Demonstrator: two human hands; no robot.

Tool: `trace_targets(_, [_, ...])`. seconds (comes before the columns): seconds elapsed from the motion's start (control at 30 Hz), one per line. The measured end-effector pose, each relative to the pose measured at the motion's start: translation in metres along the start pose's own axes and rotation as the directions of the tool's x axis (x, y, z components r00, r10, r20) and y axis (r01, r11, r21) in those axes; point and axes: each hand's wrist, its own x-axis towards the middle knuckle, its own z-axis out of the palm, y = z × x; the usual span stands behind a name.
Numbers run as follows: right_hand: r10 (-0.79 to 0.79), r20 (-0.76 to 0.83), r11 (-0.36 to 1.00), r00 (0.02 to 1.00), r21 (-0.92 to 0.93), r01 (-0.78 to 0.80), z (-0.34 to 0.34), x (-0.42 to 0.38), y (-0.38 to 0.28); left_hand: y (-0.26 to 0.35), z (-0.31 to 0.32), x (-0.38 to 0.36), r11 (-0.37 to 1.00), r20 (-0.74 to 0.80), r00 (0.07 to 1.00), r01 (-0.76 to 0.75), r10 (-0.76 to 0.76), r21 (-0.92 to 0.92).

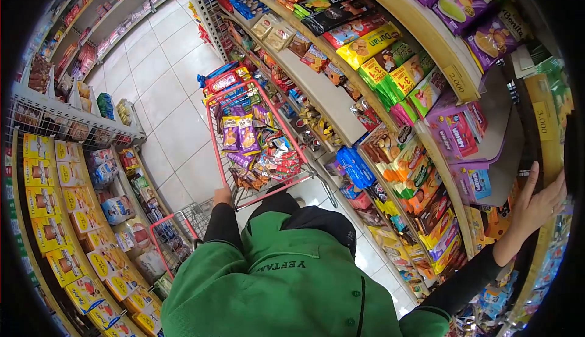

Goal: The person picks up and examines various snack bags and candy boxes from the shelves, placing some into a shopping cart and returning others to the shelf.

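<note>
My left hand point(222, 196) is closed around the near left corner of a red-edged wire shopping cart point(214, 134). Packed snacks fill the cart, among them two purple Bonita packets point(241, 134) and a heap of small red and brown wrapped packets point(277, 160). Far to the right, my right hand point(541, 200) reaches up to a shelf edge point(551, 148) with a yellow price label. Its fingers are stretched out and its thumb is apart, touching or close to that edge. I see nothing held in it. Pink and purple Marina boxes point(460, 133) stand on a shelf nearby.
Curved by the lens, snack shelves point(390, 111) line the right side. Yellow boxes point(52, 227) fill shelves at the left. A second red-edged wire basket point(173, 239) stands left of my body. The pale tiled floor point(164, 87) runs along the aisle.
</note>
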Motion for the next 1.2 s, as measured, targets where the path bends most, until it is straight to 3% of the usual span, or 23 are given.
trace_targets(0.07, [-0.004,-0.003,1.0,1.0,-0.009,0.004,-0.002,0.003,-0.003,0.025,-0.041,-0.029,0.911,0.229,0.891,-0.411,0.393,0.036])
trace_targets(0.1, [-0.005,0.01,0.999,1.0,-0.036,0.005,-0.005,0.004,-0.003,0.044,-0.059,-0.052,0.983,0.27,0.954,-0.088,0.129,-0.159])
trace_targets(0.13, [-0.004,0.023,0.998,1.0,-0.063,0.006,-0.007,0.004,-0.004,0.042,-0.056,-0.051,0.994,0.275,0.959,-0.037,0.064,-0.101])
trace_targets(0.2, [0.003,-0.112,0.999,0.994,0.052,0.003,-0.019,0.006,-0.018,0.036,-0.047,-0.049,0.998,0.276,0.959,0.063,-0.066,0.017])
trace_targets(0.33, [0.074,-0.247,0.914,0.966,0.405,0.033,-0.046,-0.014,-0.059,0.036,-0.045,-0.046,0.977,0.336,0.939,-0.004,-0.069,0.214])
trace_targets(0.4, [0.133,-0.061,0.777,0.989,0.626,-0.066,-0.052,-0.042,-0.095,0.038,-0.047,-0.055,0.97,0.287,0.957,-0.038,-0.034,0.241])
trace_targets(0.47, [0.016,0.29,0.61,0.957,0.755,-0.239,-0.047,-0.082,-0.128,0.04,-0.05,-0.062,0.943,0.302,0.953,-0.13,0.033,0.308])
trace_targets(0.5, [-0.042,0.34,0.493,0.94,0.825,-0.276,-0.042,-0.091,-0.147,0.039,-0.051,-0.063,0.912,0.342,0.937,-0.204,0.076,0.356])
trace_targets(0.67, [-0.153,0.635,0.306,0.757,0.759,-0.575,-0.033,-0.208,-0.207,0.053,-0.078,-0.081,0.827,0.544,0.836,-0.353,0.07,0.438])
trace_targets(0.7, [-0.172,0.706,0.275,0.687,0.704,-0.655,-0.034,-0.234,-0.211,0.032,-0.054,-0.054,0.711,0.592,0.789,-0.511,0.165,0.482])
trace_targets(0.8, [-0.194,0.809,0.296,0.555,0.588,-0.753,-0.043,-0.303,-0.204,0.045,-0.069,-0.066,0.865,0.652,0.756,-0.283,-0.066,0.415])
trace_targets(0.9, [-0.212,0.872,0.297,0.442,0.488,-0.821,-0.055,-0.348,-0.191,0.031,-0.052,-0.052,0.857,0.5,0.866,-0.278,0.028,0.433])
trace_targets(1.07, [-0.231,0.918,0.291,0.324,0.382,-0.877,-0.052,-0.369,-0.191,0.041,-0.06,-0.059,0.802,0.484,0.873,-0.335,0.067,0.494])
trace_targets(1.2, [-0.326,0.881,0.221,0.342,0.423,-0.879,-0.035,-0.362,-0.222,0.061,-0.085,-0.094,0.836,0.432,0.893,-0.333,0.13,0.437])
